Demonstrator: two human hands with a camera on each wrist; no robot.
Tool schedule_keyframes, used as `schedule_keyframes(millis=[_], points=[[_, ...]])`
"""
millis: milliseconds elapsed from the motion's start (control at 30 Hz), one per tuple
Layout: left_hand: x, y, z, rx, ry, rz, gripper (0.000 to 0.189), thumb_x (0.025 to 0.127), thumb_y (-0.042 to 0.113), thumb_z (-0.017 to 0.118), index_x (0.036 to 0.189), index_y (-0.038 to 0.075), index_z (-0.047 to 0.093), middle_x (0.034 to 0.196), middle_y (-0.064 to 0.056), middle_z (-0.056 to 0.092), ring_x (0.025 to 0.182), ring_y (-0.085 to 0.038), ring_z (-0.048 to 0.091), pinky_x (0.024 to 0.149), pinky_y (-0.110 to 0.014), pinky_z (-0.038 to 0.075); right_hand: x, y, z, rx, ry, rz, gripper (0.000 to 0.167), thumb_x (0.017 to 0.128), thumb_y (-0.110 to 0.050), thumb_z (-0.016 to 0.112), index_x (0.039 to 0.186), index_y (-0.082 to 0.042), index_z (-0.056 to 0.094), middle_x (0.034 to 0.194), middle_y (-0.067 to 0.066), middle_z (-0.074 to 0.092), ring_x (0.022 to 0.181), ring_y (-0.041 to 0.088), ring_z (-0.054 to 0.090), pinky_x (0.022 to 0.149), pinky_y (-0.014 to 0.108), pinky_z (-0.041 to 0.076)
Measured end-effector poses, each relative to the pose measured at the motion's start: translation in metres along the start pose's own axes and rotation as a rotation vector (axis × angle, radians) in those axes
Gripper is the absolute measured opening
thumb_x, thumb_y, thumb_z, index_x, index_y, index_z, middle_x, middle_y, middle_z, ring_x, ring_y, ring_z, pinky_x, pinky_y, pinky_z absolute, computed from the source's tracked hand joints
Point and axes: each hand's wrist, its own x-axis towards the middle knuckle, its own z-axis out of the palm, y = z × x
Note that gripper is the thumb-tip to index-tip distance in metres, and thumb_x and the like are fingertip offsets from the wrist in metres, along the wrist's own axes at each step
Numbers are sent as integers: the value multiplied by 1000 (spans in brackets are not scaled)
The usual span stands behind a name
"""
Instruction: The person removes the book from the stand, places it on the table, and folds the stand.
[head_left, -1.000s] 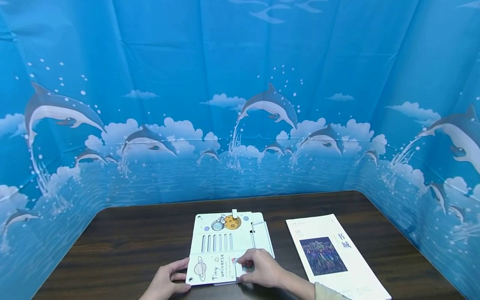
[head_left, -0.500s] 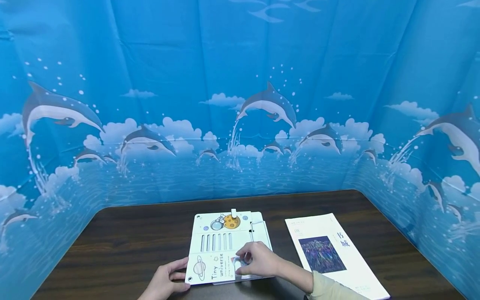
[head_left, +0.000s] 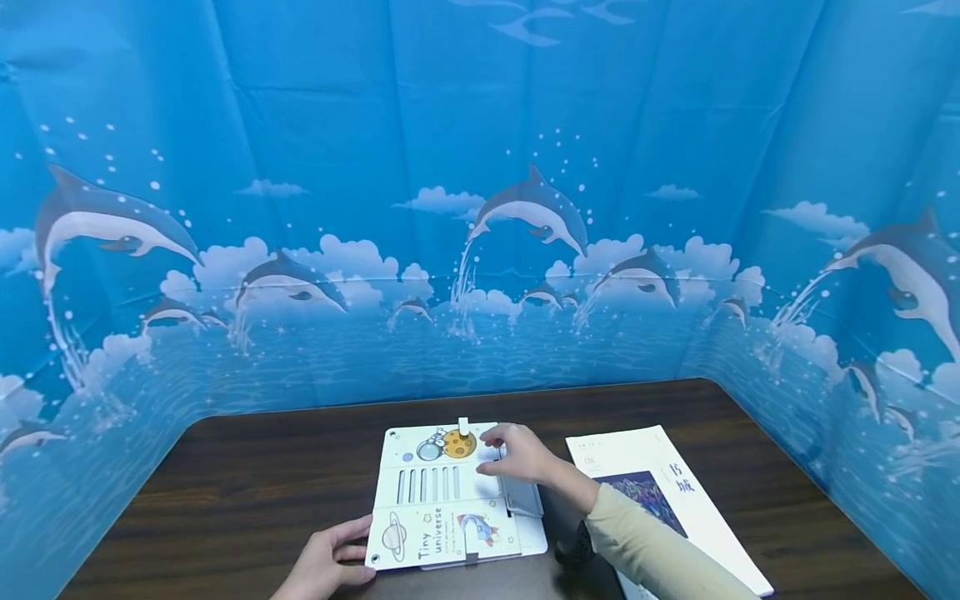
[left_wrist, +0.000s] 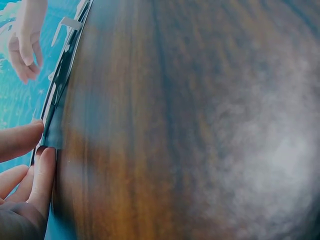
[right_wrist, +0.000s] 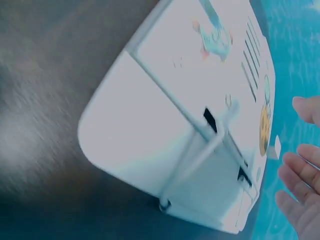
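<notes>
A white book stand printed with planets and "Tiny universe" lies flat on the table. My left hand pinches its near left corner; in the left wrist view a finger and the thumb bear on the stand's thin edge. Above the stand's far right part is my right hand, thumb and fingers apart with nothing between them. One clip sits at the near edge, beside a rocket print, and another clip at the far edge. The right wrist view shows a bent wire leg along the stand's side.
Right of the stand lies a white book with a dark picture on its cover, partly under my right sleeve. The brown wooden table meets a blue dolphin curtain at the back and sides.
My right hand has let go of the near clip and moved up and away toward the stand's far right, uncovering the clip and rocket print. My left hand keeps its grip on the corner.
</notes>
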Motion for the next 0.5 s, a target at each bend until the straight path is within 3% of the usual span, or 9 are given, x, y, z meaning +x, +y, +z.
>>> schedule_keyframes(millis=[233, 500], points=[[0, -1, -1, 17, 1, -1, 70, 66, -7, 74, 123, -22, 36, 122, -35, 45, 89, -26, 63, 67, -28, 53, 15, 11, -1, -30, 33, 79, 53, 72, -26, 75, 115, 2, 59, 107, 11, 61, 98, 23, 55, 77, 33, 49], [0, -2, -1, 14, -5, -3, 71, 66, -6, 74, 123, -22, 36, 121, -35, 47, 89, -27, 63, 67, -29, 53, 29, 15, 3, -12, 25, 113, 60, 73, -27, 75, 120, 3, 53, 113, 14, 58, 104, 27, 54, 84, 38, 47]])
